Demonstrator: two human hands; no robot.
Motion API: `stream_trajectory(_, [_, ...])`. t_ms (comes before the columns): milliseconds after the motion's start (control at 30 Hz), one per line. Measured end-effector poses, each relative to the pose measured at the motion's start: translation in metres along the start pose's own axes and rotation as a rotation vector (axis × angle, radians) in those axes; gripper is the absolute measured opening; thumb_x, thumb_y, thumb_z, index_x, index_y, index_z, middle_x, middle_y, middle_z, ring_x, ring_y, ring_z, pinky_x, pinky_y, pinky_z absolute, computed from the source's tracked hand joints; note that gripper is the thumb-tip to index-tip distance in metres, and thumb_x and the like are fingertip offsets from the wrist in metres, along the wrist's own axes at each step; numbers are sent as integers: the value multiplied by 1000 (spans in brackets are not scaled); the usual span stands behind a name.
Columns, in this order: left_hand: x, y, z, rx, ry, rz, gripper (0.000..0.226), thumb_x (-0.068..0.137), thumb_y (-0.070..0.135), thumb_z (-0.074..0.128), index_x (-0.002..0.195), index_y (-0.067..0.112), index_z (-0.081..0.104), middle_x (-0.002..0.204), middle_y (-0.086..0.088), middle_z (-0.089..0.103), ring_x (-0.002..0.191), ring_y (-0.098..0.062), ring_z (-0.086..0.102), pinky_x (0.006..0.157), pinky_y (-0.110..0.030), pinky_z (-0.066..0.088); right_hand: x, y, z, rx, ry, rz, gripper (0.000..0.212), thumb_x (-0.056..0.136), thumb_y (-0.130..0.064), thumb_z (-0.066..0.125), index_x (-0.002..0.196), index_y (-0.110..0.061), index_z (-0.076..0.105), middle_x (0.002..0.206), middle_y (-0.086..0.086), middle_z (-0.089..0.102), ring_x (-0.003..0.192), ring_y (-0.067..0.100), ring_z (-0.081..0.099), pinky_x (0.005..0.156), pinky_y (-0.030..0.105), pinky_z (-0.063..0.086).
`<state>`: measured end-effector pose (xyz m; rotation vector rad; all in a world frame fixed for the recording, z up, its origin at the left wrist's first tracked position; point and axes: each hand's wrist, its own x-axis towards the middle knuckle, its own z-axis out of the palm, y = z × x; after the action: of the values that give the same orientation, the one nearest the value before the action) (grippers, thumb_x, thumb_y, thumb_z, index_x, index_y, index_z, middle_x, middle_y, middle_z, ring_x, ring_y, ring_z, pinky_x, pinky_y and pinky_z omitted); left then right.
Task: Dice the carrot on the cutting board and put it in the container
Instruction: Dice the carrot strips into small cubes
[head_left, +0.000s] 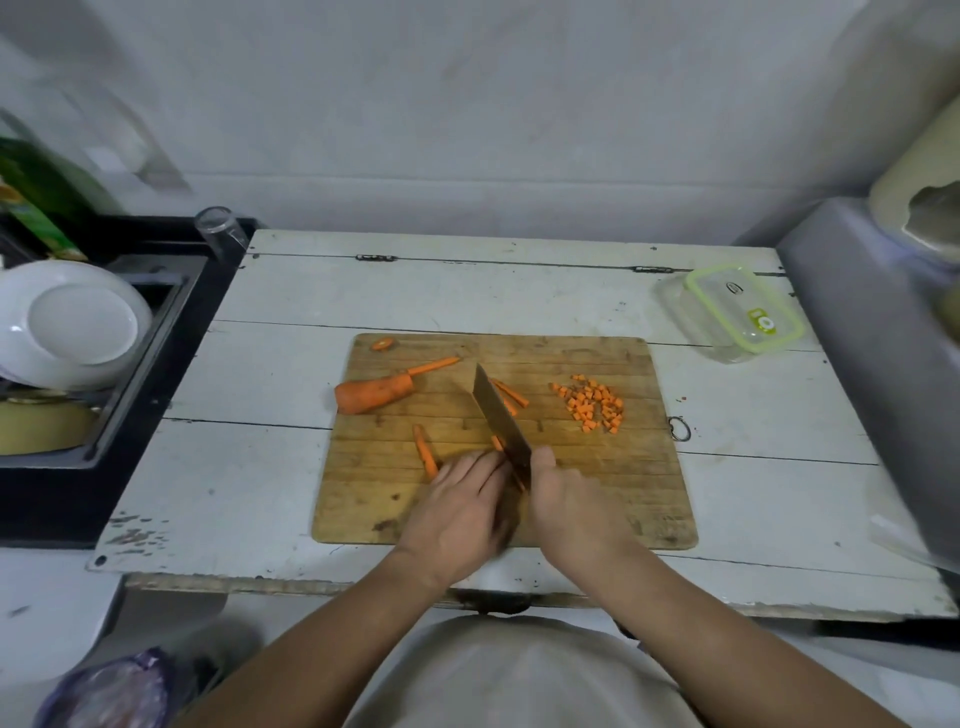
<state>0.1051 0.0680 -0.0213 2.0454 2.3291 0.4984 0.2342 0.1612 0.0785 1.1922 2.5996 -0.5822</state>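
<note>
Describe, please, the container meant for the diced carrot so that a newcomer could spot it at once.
Start at the wooden cutting board in the middle of the white table. Look beyond its far right corner: the container lies there. It alone is clear plastic with a lime-green rim.

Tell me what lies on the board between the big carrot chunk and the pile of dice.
In the head view, the knife blade, with a few carrot sticks beside it, lies between the carrot chunk and the dice; otherwise bare board.

White bowl (78, 325) in the sink (150, 332); upturned glass (221, 231) behind.
</note>
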Motion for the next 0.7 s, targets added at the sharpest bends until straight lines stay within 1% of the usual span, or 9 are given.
stream_trajectory(67, [1,3,-5,30,-18,-4,49,92,39,53,137,19,60,138,5,58,127,-13,50,109,-29,35,1,17,1,77,1,17,19,101,-11,43,119,-18,42,91,7,65,76,27,64,63,41,54])
stream_trajectory(133, [3,4,-11,16,-50,-1,45,97,38,44,134,19,62,135,6,59,126,-11,49,109,-30,39,0,34,-4,299,-25,36,16,103,-20,45,119,-23,48,88,2,65,67,20,66,56,36,57])
stream_trajectory(233, [20,-1,-28,-163,-72,-67,34,102,30,45,127,19,67,127,6,62,118,-11,54,106,-32,46,-5,57,-20,661,-54,84,9,102,-14,48,107,-18,54,68,3,63,41,19,59,39,30,44])
stream_trajectory(300, [42,-13,-37,-263,-31,-138,28,102,19,51,123,18,69,122,4,62,109,-16,60,97,-34,50,-8,75,-31,846,-77,128,10,99,-8,47,102,-13,55,54,12,51,35,25,49,42,27,35])
stream_trajectory(333, [55,-21,-39,-262,-7,-133,27,100,13,54,120,18,71,119,2,63,106,-19,61,95,-36,51,-9,82,-36,927,-87,149,11,98,-8,48,102,-13,57,55,16,47,38,25,46,45,28,34])
stream_trajectory(433, [97,-43,-41,-125,-123,14,32,97,8,56,119,24,72,113,-1,65,109,-25,60,98,-39,49,-14,94,-46,1148,-72,198,9,99,-7,51,98,-9,59,68,16,49,41,23,41,42,26,36])
stream_trajectory(567, [127,-45,-47,204,-344,217,36,99,15,54,131,26,65,125,0,62,122,-25,50,102,-36,37,-19,97,-57,1240,-65,198,7,101,-4,50,97,-5,56,50,3,48,37,20,39,37,21,34])
stream_trajectory(633, [129,-43,-49,267,-368,227,30,101,21,53,128,24,64,128,0,60,126,-25,49,105,-37,35,-21,98,-58,1247,-69,178,8,101,-4,49,96,-6,55,48,0,49,38,20,38,38,23,34])
stream_trajectory(700, [128,-41,-47,250,-373,191,19,100,25,56,117,23,65,122,-1,62,121,-26,54,101,-40,40,-22,100,-57,1235,-57,175,10,101,-4,49,94,-7,54,50,0,50,39,21,39,41,26,36])
